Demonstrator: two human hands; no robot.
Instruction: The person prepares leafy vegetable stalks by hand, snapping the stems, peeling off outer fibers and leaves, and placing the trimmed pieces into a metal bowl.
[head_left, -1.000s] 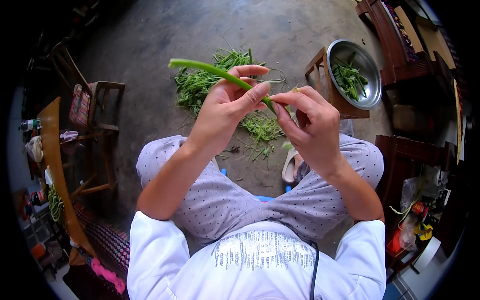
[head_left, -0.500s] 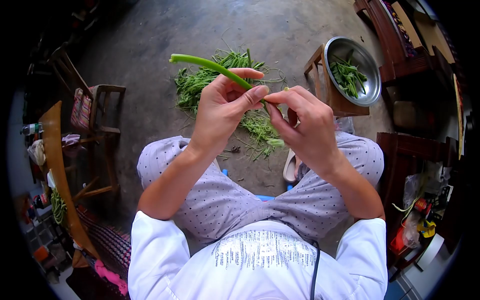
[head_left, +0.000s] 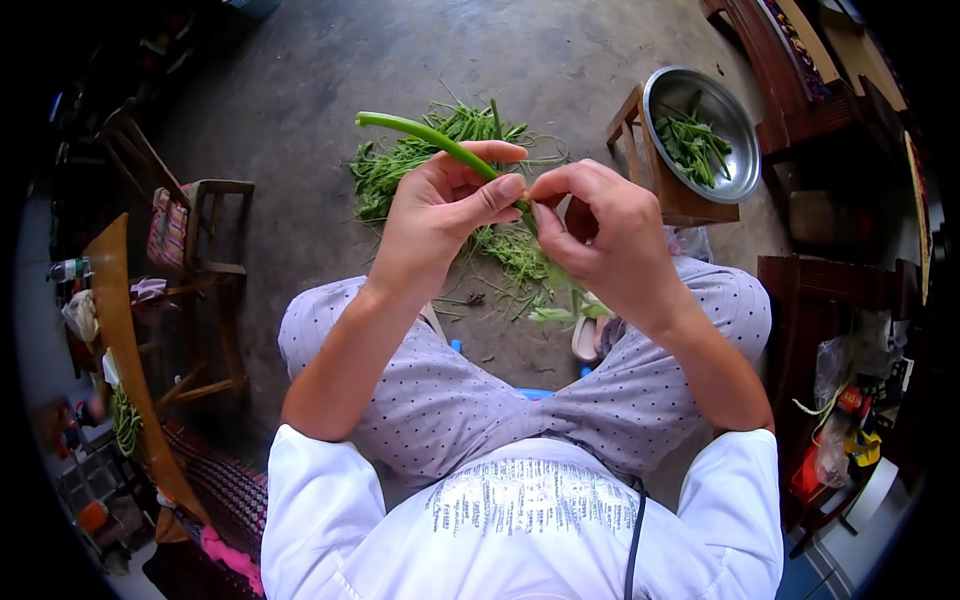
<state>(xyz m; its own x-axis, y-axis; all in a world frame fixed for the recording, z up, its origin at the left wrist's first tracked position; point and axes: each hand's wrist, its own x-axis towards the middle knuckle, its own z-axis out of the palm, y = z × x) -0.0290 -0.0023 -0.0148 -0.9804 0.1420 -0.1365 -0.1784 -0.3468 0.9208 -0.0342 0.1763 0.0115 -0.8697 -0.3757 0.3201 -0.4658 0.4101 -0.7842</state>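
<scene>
A long, smooth green stalk (head_left: 425, 133) is held in front of me, slanting from its cut end at upper left down to my right fingertips. My left hand (head_left: 440, 208) is closed round it, thumb on top. The thumb and forefinger of my right hand (head_left: 615, 228) pinch the lower end of this stalk, close to the left thumb. Pale leafy green (head_left: 568, 288) hangs below my right fingers, partly hidden by them. Under my hands, on the floor, lies a pile of leafy green stems (head_left: 380, 180), with thin stringy green scraps (head_left: 512, 257) nearer me.
On a wooden stool (head_left: 690, 208) at the right stands a metal basin (head_left: 743, 165) with cut green stems (head_left: 692, 145) in it. A wooden chair (head_left: 222, 187) is at left, beside a wooden tabletop edge (head_left: 125, 330). Dark wooden furniture (head_left: 840, 285) lines the right side.
The stalk's free end has shifted slightly right. Pale leafy green now hangs lower beneath my right hand, whose fingers have bent a little more. Both hands keep their grip.
</scene>
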